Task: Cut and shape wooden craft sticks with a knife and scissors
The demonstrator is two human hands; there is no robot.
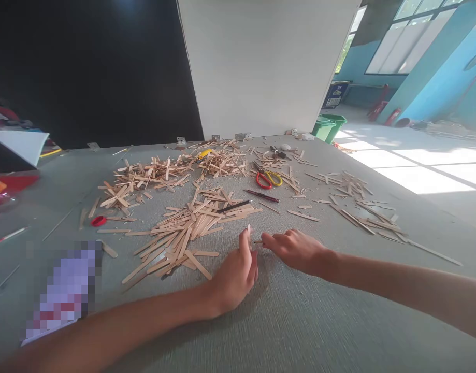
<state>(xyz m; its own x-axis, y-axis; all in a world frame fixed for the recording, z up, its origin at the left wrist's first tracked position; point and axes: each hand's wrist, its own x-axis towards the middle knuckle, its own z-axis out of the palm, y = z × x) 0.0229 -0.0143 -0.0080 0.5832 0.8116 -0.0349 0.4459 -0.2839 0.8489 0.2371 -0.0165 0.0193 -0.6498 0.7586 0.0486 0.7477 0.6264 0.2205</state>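
My left hand is closed, pinching a wooden craft stick whose pale end pokes up past the fingertips. Just to the right, my right hand is closed in a pinch. A short thin piece reaches from its fingertips toward the stick; it is too small to name. A loose heap of craft sticks spreads beside my left hand. A black pen rests on the heap's right edge, and a dark red pen lies beyond the hands.
Scissors with red and yellow handles lie farther back. More stick piles cover the table's far side, and split strips lie at right. A red ring sits at left. A white panel stands behind the table.
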